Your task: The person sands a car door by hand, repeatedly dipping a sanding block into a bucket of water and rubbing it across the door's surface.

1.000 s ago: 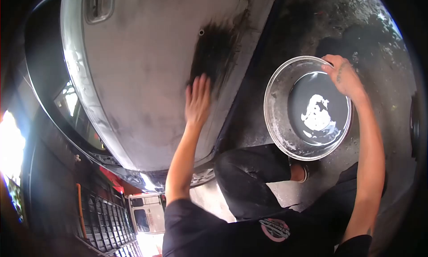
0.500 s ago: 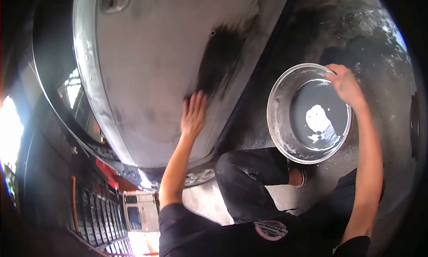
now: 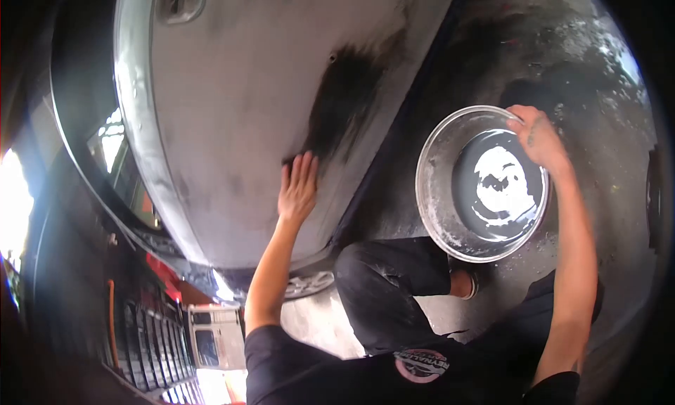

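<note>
Fingers (image 3: 305, 167) of the left hand (image 3: 297, 200) straight and flat against a grey car door (image 3: 225, 124), tips at a black smear (image 3: 348, 88), right hand (image 3: 540, 136) clasping the rim of a metal basin (image 3: 439, 194) beside the door, liquid (image 3: 472, 159) inside, wheel (image 3: 309, 284) near the bent knee, concrete floor (image 3: 598, 201) around.

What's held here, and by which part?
The right hand grips the basin by its rim. The left hand is against the door; whether it holds anything can't be told.
</note>
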### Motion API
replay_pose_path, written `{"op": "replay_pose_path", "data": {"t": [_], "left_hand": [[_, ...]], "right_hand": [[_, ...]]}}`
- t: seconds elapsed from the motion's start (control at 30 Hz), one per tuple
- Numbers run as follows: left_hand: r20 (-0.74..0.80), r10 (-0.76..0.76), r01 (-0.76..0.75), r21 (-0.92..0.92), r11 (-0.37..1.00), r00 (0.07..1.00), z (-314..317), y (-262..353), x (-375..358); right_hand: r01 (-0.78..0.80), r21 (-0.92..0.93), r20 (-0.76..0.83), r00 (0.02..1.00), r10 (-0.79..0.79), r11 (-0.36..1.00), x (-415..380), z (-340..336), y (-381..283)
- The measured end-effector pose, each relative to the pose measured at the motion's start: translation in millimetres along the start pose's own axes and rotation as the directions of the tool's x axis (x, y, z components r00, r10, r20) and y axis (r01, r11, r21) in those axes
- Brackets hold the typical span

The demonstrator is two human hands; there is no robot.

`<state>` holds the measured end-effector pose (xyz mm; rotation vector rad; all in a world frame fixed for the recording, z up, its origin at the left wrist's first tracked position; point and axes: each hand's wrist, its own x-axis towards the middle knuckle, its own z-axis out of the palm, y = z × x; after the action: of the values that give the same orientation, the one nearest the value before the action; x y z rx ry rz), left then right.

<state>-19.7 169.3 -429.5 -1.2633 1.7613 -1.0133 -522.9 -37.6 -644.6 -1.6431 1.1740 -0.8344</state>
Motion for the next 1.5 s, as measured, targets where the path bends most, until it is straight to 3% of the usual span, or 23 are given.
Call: {"op": "replay_pose_path", "data": {"t": [0.07,0.13,0.2,0.23,0.27,0.37,0.47,0.57,0.63,0.73,0.8,0.87,0.93,1.03,1.07,1.13,1.2,1.23,1.33,1.37,1.4,1.43,1.5], "left_hand": [[-0.039,0.012,-0.011,0.016,1.0,0.999,4,-1,8],[-0.112,0.047,-0.06,-0.122,0.991,0.993,-32,-3,103],[-0.298,0.007,-0.051,-0.14,0.989,0.955,-76,14,209],[-0.345,-0.006,-0.032,-0.106,0.994,0.938,-84,22,252],[-0.384,-0.027,-0.004,-0.08,0.997,0.923,-85,27,269],[-0.269,-0.001,-0.014,-0.055,0.998,0.963,-65,18,192],[0.036,-0.057,0.061,-0.094,0.994,0.998,-18,8,29],[-0.038,-0.051,0.046,-0.119,0.992,0.998,-18,2,45],[-0.23,-0.076,0.044,-0.139,0.989,0.97,-56,11,153],[-0.357,-0.094,0.043,-0.149,0.988,0.929,-78,32,266],[-0.29,-0.062,0.023,-0.137,0.99,0.955,-79,29,236],[-0.168,-0.031,0.014,-0.105,0.994,0.985,-43,23,133],[0.062,-0.107,0.115,-0.124,0.986,0.992,-8,19,14],[0.043,-0.117,0.121,-0.113,0.986,0.992,-11,12,6],[-0.08,-0.139,0.128,-0.129,0.983,0.987,-4,15,44],[-0.219,-0.144,0.101,-0.194,0.976,0.965,-48,24,156],[-0.319,-0.133,0.095,-0.134,0.986,0.938,-62,38,233],[-0.359,-0.131,0.123,-0.044,0.991,0.924,-64,43,244],[-0.221,-0.073,0.059,-0.071,0.996,0.973,-43,33,142],[-0.202,-0.096,0.067,-0.144,0.987,0.975,-10,38,83],[0.042,-0.059,0.064,-0.156,0.986,0.997,0,39,21],[0.074,-0.03,0.035,-0.067,0.997,0.997,15,38,-28],[0.008,0.009,-0.008,-0.082,0.997,1.0,18,39,8]], "right_hand": [[-0.035,-0.058,0.093,0.995,0.04,0.998,4,0,-5],[-0.069,-0.038,0.083,0.994,0.072,0.997,6,-5,-5],[-0.091,0.032,0.061,0.994,0.089,0.995,-1,-1,-11],[0.043,-0.068,-0.031,0.998,-0.046,0.997,-1,7,7],[0.061,-0.072,-0.017,0.998,-0.062,0.996,1,6,-1],[-0.076,-0.02,0.062,0.995,0.077,0.997,-5,-8,-18],[-0.043,-0.024,0.037,0.998,0.044,0.999,-1,0,-7],[-0.047,-0.031,0.107,0.993,0.05,0.998,7,-3,-7],[-0.057,-0.025,0.113,0.992,0.06,0.998,4,-2,-9],[0.031,0.006,0.026,0.999,-0.032,0.999,1,3,8],[0.037,0.009,0.113,0.993,-0.037,0.999,1,-5,-8],[-0.052,0.131,0.15,0.988,0.032,0.99,6,-3,-5],[-0.062,0.118,0.121,0.991,0.048,0.991,3,1,-8],[-0.019,-0.069,0.017,1.0,0.021,0.997,4,3,-9],[-0.03,-0.034,0.049,0.998,0.031,0.999,4,2,-10],[-0.033,-0.009,0.105,0.994,0.034,0.999,1,0,-12],[-0.051,0.074,0.101,0.994,0.044,0.996,1,1,-8],[0.046,0.076,0.033,0.998,-0.049,0.996,4,9,11],[-0.014,0.099,0.131,0.991,0.001,0.995,5,0,-2],[-0.024,0.109,0.129,0.992,0.009,0.994,8,5,2],[0.04,0.094,0.136,0.989,-0.053,0.995,14,11,12],[0.1,0.067,0.139,0.984,-0.108,0.993,13,8,22],[0.032,0.03,0.121,0.992,-0.035,0.999,7,-2,4]]}}
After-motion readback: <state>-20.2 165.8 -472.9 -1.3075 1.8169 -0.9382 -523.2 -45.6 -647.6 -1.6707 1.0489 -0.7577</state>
